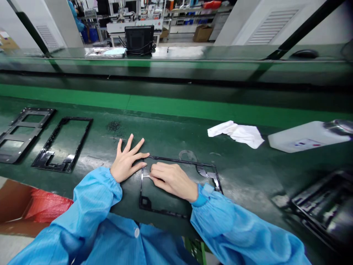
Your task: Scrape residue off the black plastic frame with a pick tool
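A thin black rectangular frame [165, 212] lies flat on the green bench in front of me, with silvery patches at its right end. Spread wide, my left hand [124, 162] rests at the frame's upper left corner, thumb and index fingertips at its edge. My right hand [171, 180] is over the frame, fingers pinched on a thin white stick [147, 176]. The stick's tip reaches the frame's left side; most of it is hidden in the fingers, so its exact kind is unclear.
To the left lie another black frame [78, 141] and a larger slotted plate [41, 127]. A dark scatter of bits [114, 126] is nearby. A crumpled white wipe [237, 133], a white bottle [303, 137] and blurred black parts [317, 206] are on the right. A cardboard box [13, 202] stands below left.
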`<state>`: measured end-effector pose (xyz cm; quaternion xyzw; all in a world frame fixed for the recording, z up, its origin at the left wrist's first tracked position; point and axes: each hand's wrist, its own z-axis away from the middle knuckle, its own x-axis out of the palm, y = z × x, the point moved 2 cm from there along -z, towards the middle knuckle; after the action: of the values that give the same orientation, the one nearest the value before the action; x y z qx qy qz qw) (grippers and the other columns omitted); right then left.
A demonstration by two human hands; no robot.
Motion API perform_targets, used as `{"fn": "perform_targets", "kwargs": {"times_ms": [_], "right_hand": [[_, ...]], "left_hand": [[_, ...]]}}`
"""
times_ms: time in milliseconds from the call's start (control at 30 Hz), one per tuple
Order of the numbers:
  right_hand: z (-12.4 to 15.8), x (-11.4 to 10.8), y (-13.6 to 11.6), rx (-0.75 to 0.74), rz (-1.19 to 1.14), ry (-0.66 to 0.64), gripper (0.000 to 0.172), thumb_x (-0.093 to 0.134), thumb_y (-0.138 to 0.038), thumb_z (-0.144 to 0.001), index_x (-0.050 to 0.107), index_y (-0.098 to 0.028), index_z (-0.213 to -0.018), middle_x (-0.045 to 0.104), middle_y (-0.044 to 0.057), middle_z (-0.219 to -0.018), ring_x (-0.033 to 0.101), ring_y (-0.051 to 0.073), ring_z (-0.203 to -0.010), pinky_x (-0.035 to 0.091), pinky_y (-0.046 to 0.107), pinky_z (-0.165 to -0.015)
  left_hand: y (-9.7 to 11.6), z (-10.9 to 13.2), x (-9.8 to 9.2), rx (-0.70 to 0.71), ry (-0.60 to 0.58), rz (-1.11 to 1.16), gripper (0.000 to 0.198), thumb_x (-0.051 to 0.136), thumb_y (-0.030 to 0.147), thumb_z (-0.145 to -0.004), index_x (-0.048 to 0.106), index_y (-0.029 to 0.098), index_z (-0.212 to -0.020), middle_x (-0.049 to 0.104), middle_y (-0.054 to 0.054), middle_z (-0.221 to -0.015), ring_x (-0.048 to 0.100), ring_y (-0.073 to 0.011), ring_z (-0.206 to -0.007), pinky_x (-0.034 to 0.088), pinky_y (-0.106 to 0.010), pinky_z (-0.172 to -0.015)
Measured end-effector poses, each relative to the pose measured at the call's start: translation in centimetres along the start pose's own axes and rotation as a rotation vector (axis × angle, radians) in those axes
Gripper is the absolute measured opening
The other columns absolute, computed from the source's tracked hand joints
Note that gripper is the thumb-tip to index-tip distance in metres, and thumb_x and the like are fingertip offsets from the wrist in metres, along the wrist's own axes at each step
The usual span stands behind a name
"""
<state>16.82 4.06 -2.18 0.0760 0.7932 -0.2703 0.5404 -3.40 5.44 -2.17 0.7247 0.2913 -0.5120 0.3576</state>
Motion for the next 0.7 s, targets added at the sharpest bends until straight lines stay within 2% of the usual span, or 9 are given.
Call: {"fn": "perform_targets", "kwargs": {"times_ms": [133, 367, 567, 700], "right_hand": [[-0.04, 0.08, 0.06, 0.057, 0.025, 0.063, 0.019, 0.043, -0.019, -0.099, 0.055, -0.018, -0.084, 0.058, 0.003, -0.082, 0.051, 0.015, -0.076, 0.036, 0.026, -0.065], [0.04, 0.1, -0.33, -0.012, 0.046, 0.012, 0.021, 0.043, -0.021, -0.1, 0.054, -0.018, -0.082, 0.058, 0.002, -0.083, 0.05, 0.014, -0.075, 0.034, 0.025, -0.062], [0.11, 0.2, -0.1, 0.045, 0.056, 0.058, 0.02, 0.043, -0.02, -0.1, 0.055, -0.018, -0.084, 0.057, 0.003, -0.082, 0.051, 0.015, -0.076, 0.034, 0.025, -0.063], [0.15, 0.21, -0.28, 0.001, 0.06, 0.02, 0.02, 0.043, -0.02, -0.1, 0.055, -0.018, -0.084, 0.058, 0.003, -0.083, 0.05, 0.015, -0.077, 0.034, 0.026, -0.063]], "left_hand": [[0.02, -0.03, 0.09, 0.003, -0.012, 0.013, 0.033, 0.051, 0.041, -0.096, 0.058, 0.032, -0.128, 0.021, 0.002, -0.157, -0.002, -0.0331, -0.146, 0.0, -0.065, -0.111], [-0.06, -0.07, 0.21, -0.005, -0.02, 0.018, 0.033, 0.051, 0.041, -0.096, 0.059, 0.032, -0.126, 0.019, 0.002, -0.158, -0.004, -0.0332, -0.146, 0.0, -0.065, -0.111], [-0.04, -0.12, 0.17, -0.008, -0.024, 0.018, 0.033, 0.051, 0.041, -0.096, 0.058, 0.032, -0.127, 0.017, 0.002, -0.158, -0.004, -0.0322, -0.146, 0.001, -0.064, -0.112], [-0.09, -0.1, 0.16, -0.01, -0.023, 0.028, 0.032, 0.052, 0.041, -0.096, 0.06, 0.031, -0.125, 0.018, 0.001, -0.158, -0.005, -0.0327, -0.146, 0.001, -0.065, -0.111]]}}
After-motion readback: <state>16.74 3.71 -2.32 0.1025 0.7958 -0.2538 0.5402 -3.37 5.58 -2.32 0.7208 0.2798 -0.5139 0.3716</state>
